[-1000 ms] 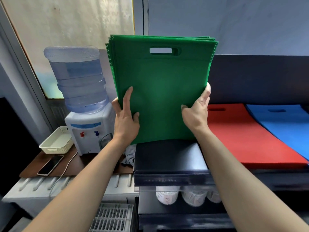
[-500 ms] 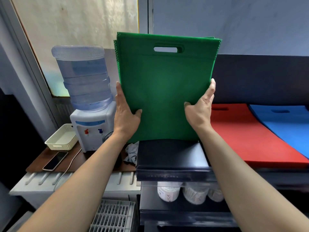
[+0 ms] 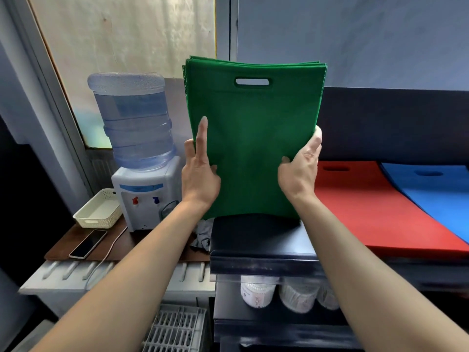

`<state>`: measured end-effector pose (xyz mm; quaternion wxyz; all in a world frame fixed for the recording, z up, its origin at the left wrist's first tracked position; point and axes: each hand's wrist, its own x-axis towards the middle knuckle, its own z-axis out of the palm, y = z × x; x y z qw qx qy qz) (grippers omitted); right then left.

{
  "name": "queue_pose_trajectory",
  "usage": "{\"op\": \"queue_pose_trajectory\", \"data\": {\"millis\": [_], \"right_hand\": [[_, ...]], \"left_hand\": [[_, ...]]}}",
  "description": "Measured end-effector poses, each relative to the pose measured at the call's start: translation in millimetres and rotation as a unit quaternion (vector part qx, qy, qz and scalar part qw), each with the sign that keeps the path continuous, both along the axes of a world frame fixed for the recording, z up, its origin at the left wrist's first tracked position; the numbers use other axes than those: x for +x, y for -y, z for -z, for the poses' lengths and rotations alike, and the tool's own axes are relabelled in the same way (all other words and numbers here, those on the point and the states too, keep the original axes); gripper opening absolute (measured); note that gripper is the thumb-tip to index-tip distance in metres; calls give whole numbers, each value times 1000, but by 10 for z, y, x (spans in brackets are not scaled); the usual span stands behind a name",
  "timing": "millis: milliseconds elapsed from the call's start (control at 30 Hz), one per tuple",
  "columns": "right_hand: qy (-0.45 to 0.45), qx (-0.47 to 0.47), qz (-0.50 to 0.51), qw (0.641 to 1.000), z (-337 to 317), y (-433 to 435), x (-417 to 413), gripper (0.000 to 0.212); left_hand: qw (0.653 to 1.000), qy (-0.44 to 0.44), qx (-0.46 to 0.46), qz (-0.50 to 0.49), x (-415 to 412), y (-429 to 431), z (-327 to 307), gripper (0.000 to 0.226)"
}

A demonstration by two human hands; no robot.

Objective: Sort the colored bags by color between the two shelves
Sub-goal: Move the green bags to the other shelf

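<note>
A stack of several green bags (image 3: 253,138) stands upright on its bottom edge on the left end of the dark shelf (image 3: 258,240), handle cut-outs at the top. My left hand (image 3: 199,174) grips the stack's left edge, index finger pointing up along it. My right hand (image 3: 302,166) grips the right edge. A pile of red bags (image 3: 375,207) lies flat on the same shelf to the right. A pile of blue bags (image 3: 436,191) lies beyond it at the far right.
A water dispenser (image 3: 142,153) stands left of the shelf on a brown side table (image 3: 66,245). On that table are a cream basket (image 3: 97,212) and a phone (image 3: 87,243) on a cable. White rolls (image 3: 284,293) sit on the lower shelf. A grey crate (image 3: 175,329) is below.
The green stack has been squared up and sits slightly lower, its top edges aligned. My left index finger now points straight up along the stack's edge. The view has shifted a little.
</note>
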<state>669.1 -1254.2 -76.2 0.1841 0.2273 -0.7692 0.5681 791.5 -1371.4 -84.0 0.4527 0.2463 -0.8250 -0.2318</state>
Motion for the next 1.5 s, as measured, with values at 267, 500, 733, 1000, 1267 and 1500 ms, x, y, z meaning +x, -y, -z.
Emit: {"op": "queue_pose_trajectory", "data": {"millis": [267,500,733,1000,1267,1500], "right_hand": [[4,32,-4,999,-19,-106,11,109],[24,37,-9,999,19,-84,0,108],[17,31,-13,999,-127,-118,5,101],[71,208,-28,975,-693,-231,-230,85],[180,433,-50,882,211,-152,-192,41],[189,450,-36,872,362,-53,-238,34]], "left_hand": [[987,-8,131,88,31,120,36,92],[994,-6,97,45,2,66,61,88],[996,25,75,33,17,59,-128,86],[979,182,83,38,36,245,-678,51],[905,387,175,35,-20,244,141,21],[909,370,191,22,-94,314,246,39]]}}
